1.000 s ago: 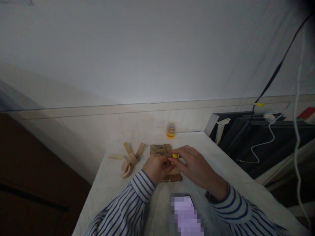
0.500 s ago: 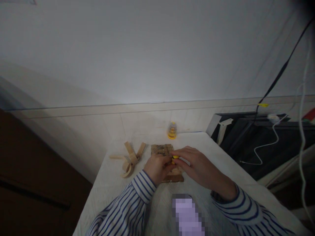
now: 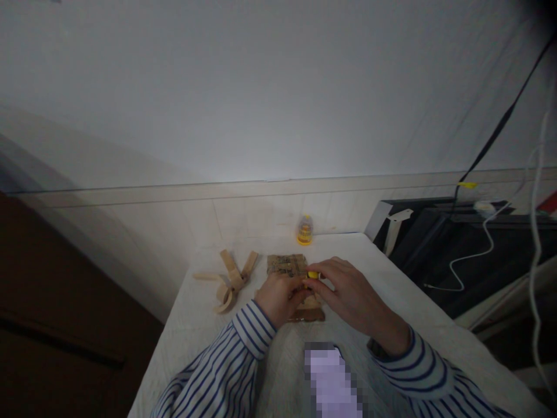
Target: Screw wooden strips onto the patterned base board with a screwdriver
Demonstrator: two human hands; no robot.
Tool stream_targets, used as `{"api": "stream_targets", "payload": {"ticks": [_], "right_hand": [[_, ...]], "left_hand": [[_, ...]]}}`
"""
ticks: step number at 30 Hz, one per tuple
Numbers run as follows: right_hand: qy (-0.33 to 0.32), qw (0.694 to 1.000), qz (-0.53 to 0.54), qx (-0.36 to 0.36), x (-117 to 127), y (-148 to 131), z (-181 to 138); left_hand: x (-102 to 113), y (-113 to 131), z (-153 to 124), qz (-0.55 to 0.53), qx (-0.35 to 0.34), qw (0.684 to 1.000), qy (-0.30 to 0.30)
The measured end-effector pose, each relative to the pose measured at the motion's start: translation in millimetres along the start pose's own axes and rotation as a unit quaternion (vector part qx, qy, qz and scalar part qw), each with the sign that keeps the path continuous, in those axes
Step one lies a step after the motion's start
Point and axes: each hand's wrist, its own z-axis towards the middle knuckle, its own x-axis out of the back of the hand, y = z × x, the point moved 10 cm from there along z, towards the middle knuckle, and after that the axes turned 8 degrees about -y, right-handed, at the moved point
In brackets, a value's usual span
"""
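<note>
My left hand (image 3: 282,299) is closed, its fingertips meeting those of my right hand (image 3: 348,296) over a brown printed packet (image 3: 287,265). Between the thumb and fingers of my right hand is a small yellow piece (image 3: 313,274). The left fingertips pinch at its lower end, where a bit of yellow shows; most of it is hidden, so its kind is unclear. The packet lies flat on the table, partly covered by both hands. Beyond it, near the wall, stands a small clear container with a yellow base (image 3: 305,231).
A beige strap, looped and knotted (image 3: 235,281), lies left of the packet. A phone with a blurred screen (image 3: 333,383) rests in front of me on the white-covered table (image 3: 195,354). Dark panels (image 3: 429,244) and a white cable (image 3: 461,261) are at the right.
My right hand's fingers have shifted slightly on the yellow piece, and its upper part shows more. My left hand has hardly moved.
</note>
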Motion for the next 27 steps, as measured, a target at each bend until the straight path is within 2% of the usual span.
{"api": "stream_targets", "payload": {"ticks": [5, 10, 17, 27], "right_hand": [[0.004, 1.000, -0.018, -0.012, 1.3, -2.0, 0.8], [-0.022, 1.000, 0.000, -0.010, 1.2, -6.0, 4.1], [-0.057, 0.996, 0.052, 0.053, 4.7, -18.7, 3.7], [-0.034, 0.998, 0.016, 0.040, 0.4, -15.0, 8.6]], "left_hand": [[0.4, -0.3, 0.1, 0.007, -0.002, 1.000, 0.015], [5.2, 1.0, -1.9, 0.006, -0.013, 0.999, 0.040], [5.0, 3.0, -1.0, 0.007, -0.030, 0.999, 0.028], [3.4, 2.0, -0.7, 0.002, -0.023, 1.000, 0.008]]}}
